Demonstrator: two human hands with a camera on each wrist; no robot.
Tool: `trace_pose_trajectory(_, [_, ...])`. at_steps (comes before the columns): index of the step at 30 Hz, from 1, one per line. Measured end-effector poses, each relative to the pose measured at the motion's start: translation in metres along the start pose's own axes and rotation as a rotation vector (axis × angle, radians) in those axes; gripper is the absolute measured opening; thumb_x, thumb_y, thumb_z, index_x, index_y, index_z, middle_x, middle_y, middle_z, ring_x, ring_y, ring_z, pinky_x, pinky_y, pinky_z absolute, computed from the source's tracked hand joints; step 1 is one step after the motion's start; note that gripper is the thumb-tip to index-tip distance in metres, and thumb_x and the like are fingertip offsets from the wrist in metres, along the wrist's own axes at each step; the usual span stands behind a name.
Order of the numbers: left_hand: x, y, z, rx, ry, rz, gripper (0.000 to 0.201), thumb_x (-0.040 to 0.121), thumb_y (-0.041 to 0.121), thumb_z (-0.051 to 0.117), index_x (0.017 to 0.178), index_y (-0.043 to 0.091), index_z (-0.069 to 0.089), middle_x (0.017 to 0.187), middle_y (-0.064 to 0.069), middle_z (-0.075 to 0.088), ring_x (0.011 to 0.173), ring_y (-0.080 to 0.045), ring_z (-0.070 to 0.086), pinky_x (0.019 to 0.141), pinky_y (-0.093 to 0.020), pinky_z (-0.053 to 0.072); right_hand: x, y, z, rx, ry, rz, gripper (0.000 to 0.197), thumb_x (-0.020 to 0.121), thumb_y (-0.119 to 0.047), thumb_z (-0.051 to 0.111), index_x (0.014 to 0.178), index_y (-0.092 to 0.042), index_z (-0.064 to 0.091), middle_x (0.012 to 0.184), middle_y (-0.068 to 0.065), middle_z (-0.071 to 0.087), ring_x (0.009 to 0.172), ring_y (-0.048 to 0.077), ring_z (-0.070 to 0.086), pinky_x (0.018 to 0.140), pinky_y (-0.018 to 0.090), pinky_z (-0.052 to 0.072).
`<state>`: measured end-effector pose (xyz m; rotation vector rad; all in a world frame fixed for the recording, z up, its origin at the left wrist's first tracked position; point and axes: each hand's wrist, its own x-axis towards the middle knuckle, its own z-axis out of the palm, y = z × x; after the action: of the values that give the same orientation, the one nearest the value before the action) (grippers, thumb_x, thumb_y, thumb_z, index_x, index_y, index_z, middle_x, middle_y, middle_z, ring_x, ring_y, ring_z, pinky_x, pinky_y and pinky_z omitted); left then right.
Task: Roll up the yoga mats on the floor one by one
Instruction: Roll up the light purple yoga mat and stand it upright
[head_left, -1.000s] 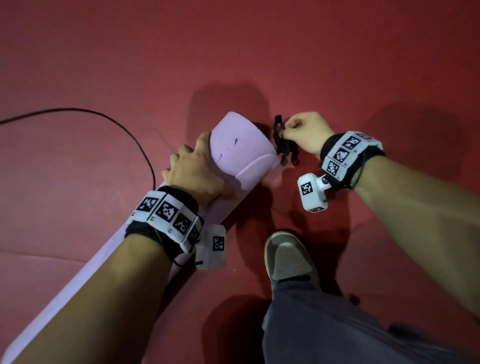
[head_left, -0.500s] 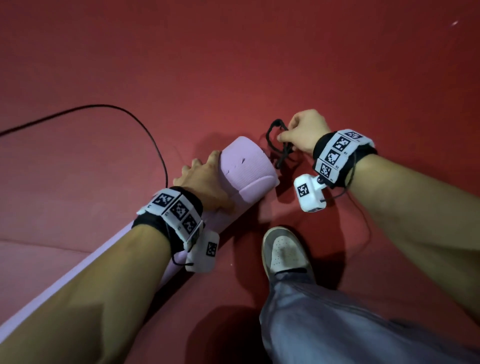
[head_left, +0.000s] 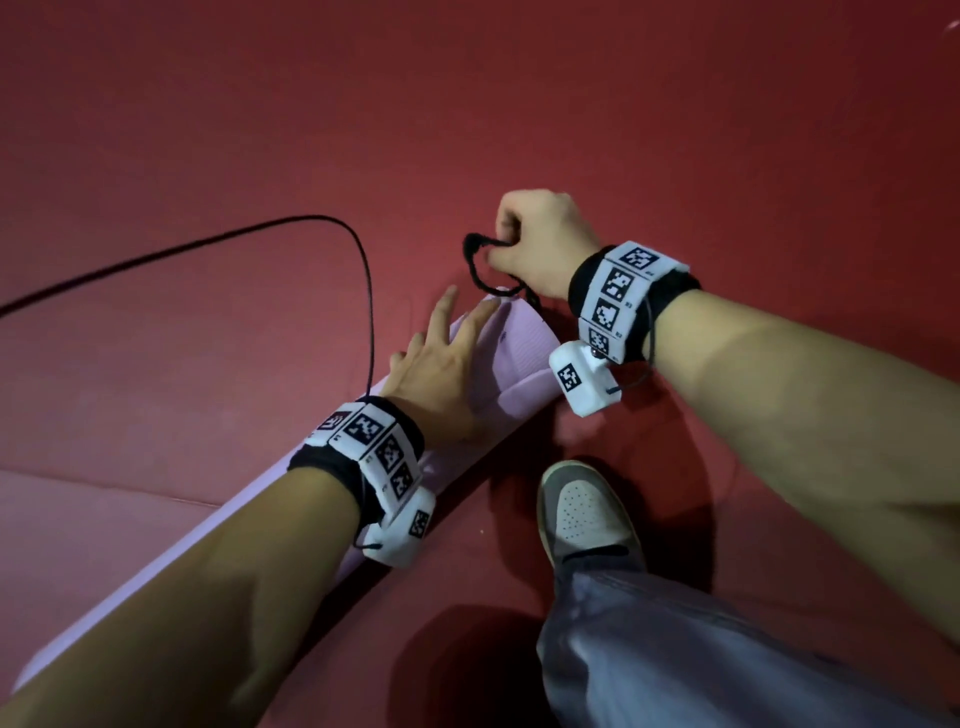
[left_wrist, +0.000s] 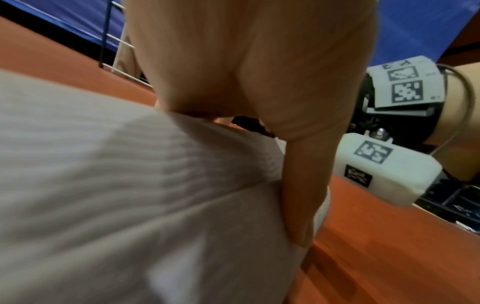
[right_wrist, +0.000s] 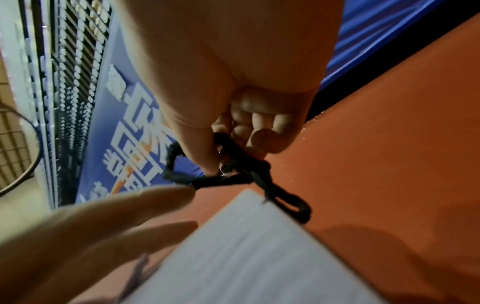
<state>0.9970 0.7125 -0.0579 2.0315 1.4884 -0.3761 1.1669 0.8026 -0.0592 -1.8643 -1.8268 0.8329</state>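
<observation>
A rolled-up lilac yoga mat (head_left: 514, 358) lies on the red floor, running from lower left to its end near the middle of the head view. My left hand (head_left: 441, 364) rests on top of the roll near that end, fingers straight and spread, palm pressing down; the left wrist view shows the palm (left_wrist: 259, 72) on the ribbed mat (left_wrist: 116, 174). My right hand (head_left: 535, 239) hovers just beyond the mat's end and pinches a black strap loop (head_left: 480, 262). In the right wrist view the strap (right_wrist: 233, 174) hangs from the curled fingers over the mat's corner (right_wrist: 249, 246).
A thin black cable (head_left: 291, 228) curves over the red floor to the left and runs under my left wrist. My grey and white shoe (head_left: 582, 514) and trouser leg stand right beside the mat's near side. Blue padding and a fence border the floor in the wrist views.
My left hand has let go of its grip on the roll and now lies flat with fingers spread. My right hand has lifted the black strap up and farther away, above the mat's end.
</observation>
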Motion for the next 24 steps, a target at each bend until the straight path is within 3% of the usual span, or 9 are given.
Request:
trace_pose_trajectory(3, [0.003, -0.004, 0.000, -0.038, -0.004, 0.033, 0.140, 0.055, 0.030, 0.092, 0.153, 0.046, -0.006, 0.164, 0.005, -0.016, 0.145, -0.040, 0.026, 0.102, -0.067, 0.040, 0.000, -0.004, 0.006, -0.064, -0.078, -0.057, 0.018, 0.077, -0.020, 0.072, 0.071, -0.021, 0.055, 0.068, -0.007, 0.060, 0.069, 0.021, 0.059, 0.062, 0.031, 0.050])
trace_pose_trajectory(7, [0.001, -0.007, 0.005, -0.062, 0.036, 0.091, 0.125, 0.053, 0.027, 0.094, 0.148, 0.047, 0.015, 0.164, 0.004, -0.009, 0.147, -0.032, 0.021, 0.102, -0.064, 0.040, 0.000, -0.003, 0.006, -0.111, -0.086, -0.057, 0.013, 0.078, -0.013, 0.069, 0.076, -0.020, 0.058, 0.069, -0.007, 0.058, 0.066, 0.018, 0.056, 0.055, 0.026, 0.043])
trace_pose_trajectory(9, [0.002, -0.009, 0.007, -0.067, 0.059, 0.111, 0.133, 0.051, 0.027, 0.094, 0.147, 0.050, 0.006, 0.164, 0.005, -0.007, 0.147, -0.032, 0.022, 0.100, -0.064, 0.040, 0.000, -0.002, 0.005, -0.122, -0.072, -0.050, 0.014, 0.078, -0.012, 0.068, 0.075, -0.021, 0.058, 0.068, -0.008, 0.057, 0.065, 0.018, 0.055, 0.053, 0.025, 0.039])
trace_pose_trajectory(11, [0.003, -0.010, 0.007, -0.073, 0.053, 0.106, 0.144, 0.052, 0.027, 0.094, 0.152, 0.050, -0.007, 0.164, 0.006, -0.007, 0.147, -0.033, 0.022, 0.102, -0.066, 0.039, 0.000, -0.003, 0.004, -0.114, -0.099, -0.075, 0.010, 0.077, -0.011, 0.067, 0.077, -0.019, 0.061, 0.071, -0.005, 0.059, 0.069, 0.019, 0.057, 0.059, 0.027, 0.044])
trace_pose_trajectory(14, [0.008, -0.013, 0.006, -0.071, 0.039, 0.090, 0.146, 0.053, 0.029, 0.093, 0.157, 0.040, -0.010, 0.165, 0.006, -0.006, 0.147, -0.033, 0.021, 0.104, -0.066, 0.037, -0.002, -0.006, 0.002, -0.083, -0.146, -0.114, 0.009, 0.077, -0.010, 0.068, 0.080, -0.017, 0.064, 0.075, -0.005, 0.063, 0.075, 0.019, 0.060, 0.069, 0.030, 0.051])
trace_pose_trajectory(18, [0.015, -0.019, 0.006, -0.078, 0.027, 0.068, 0.148, 0.050, 0.035, 0.094, 0.160, 0.025, -0.005, 0.166, 0.005, -0.004, 0.149, -0.030, 0.017, 0.110, -0.063, 0.034, -0.005, -0.007, -0.004, -0.076, -0.210, -0.129, 0.010, 0.077, -0.015, 0.075, 0.083, -0.017, 0.068, 0.074, -0.010, 0.061, 0.076, 0.013, 0.059, 0.072, 0.026, 0.048])
trace_pose_trajectory(22, [0.021, -0.025, 0.000, -0.149, 0.032, 0.025, 0.147, 0.048, 0.034, 0.096, 0.160, 0.013, 0.004, 0.163, 0.000, 0.006, 0.147, -0.029, 0.023, 0.112, -0.057, 0.035, -0.008, -0.010, -0.023, 0.191, -0.276, -0.049, 0.013, 0.077, -0.011, 0.082, 0.077, -0.015, 0.069, 0.062, -0.010, 0.062, 0.052, -0.004, 0.055, 0.056, 0.012, 0.043])
trace_pose_trajectory(24, [0.024, -0.029, -0.003, -0.205, 0.042, 0.006, 0.146, 0.048, 0.028, 0.098, 0.160, 0.008, 0.005, 0.164, -0.005, 0.007, 0.149, -0.027, 0.020, 0.119, -0.045, 0.030, -0.008, -0.009, -0.032, 0.489, -0.276, 0.027, 0.018, 0.076, 0.000, 0.080, 0.073, -0.011, 0.066, 0.056, -0.008, 0.060, 0.048, -0.001, 0.055, 0.054, 0.014, 0.044])
